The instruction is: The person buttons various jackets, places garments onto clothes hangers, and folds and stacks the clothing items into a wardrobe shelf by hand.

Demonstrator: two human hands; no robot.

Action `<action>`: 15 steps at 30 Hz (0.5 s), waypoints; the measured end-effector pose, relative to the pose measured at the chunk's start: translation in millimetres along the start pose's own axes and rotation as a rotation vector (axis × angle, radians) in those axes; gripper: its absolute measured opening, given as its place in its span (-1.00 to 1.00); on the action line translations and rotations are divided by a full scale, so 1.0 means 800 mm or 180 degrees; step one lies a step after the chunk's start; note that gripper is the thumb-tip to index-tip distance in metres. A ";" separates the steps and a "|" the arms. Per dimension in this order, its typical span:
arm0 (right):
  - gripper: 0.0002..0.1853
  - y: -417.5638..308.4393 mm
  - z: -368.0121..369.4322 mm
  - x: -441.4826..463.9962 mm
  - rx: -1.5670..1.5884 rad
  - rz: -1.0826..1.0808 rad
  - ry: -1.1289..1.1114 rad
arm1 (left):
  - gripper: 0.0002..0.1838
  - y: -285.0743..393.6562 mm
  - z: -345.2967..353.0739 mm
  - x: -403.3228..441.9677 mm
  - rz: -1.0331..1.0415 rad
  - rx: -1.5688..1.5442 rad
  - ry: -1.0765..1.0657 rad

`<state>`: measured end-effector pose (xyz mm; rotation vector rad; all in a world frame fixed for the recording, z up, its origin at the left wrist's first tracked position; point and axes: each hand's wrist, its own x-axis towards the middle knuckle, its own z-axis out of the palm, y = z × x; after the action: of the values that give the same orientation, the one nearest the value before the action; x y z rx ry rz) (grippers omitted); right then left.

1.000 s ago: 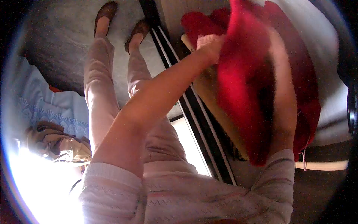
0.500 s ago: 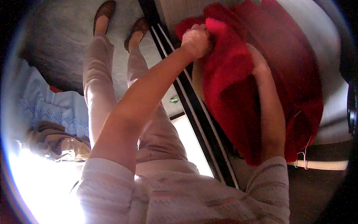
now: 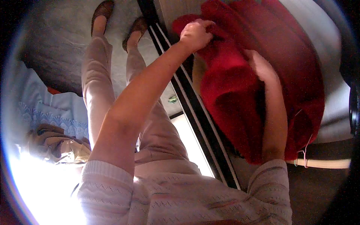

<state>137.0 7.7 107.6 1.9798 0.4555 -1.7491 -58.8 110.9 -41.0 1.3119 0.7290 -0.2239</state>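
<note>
A thick red garment (image 3: 228, 86) that looks like a coat hangs in front of me, filling the upper right of the head view. My left hand (image 3: 197, 34) is closed on its edge near the top, fingers bent over the cloth. Lower and further right, my right hand (image 3: 260, 67) presses into a fold of the same coat, its fingers curled and partly covered by the fabric. Between both hands the cloth bunches into soft folds. A thin hanger hook (image 3: 305, 157) shows beside the coat's lower right edge.
A pale rod (image 3: 330, 163) carries the hook. Black sliding-door tracks (image 3: 195, 114) run diagonally left of the coat. Blue bedding (image 3: 56, 101) and a heap of brown cloth (image 3: 56, 140) lie at the left. Strong light glares at the lower left.
My left hand has shifted slightly left and up along the coat's edge. The right hand has moved a little down and right, and the raised fold between them has sunk.
</note>
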 end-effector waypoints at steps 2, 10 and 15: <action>-0.54 -0.032 0.008 0.005 0.0849 0.0249 0.0343 | -0.59 0.003 0.005 0.001 0.0047 0.0174 0.0038; -0.56 -0.029 0.043 0.064 0.1356 0.0280 0.0144 | -0.65 0.007 -0.010 0.001 -0.0126 0.0246 -0.0243; -0.66 -0.031 0.064 0.066 0.1272 -0.0018 0.0795 | -0.65 0.014 -0.006 -0.010 0.0093 -0.0004 0.0012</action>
<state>87.9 -1.7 47.8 2.4937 0.1982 -1.7040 -60.4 116.5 -27.8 1.3212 0.7125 -0.1977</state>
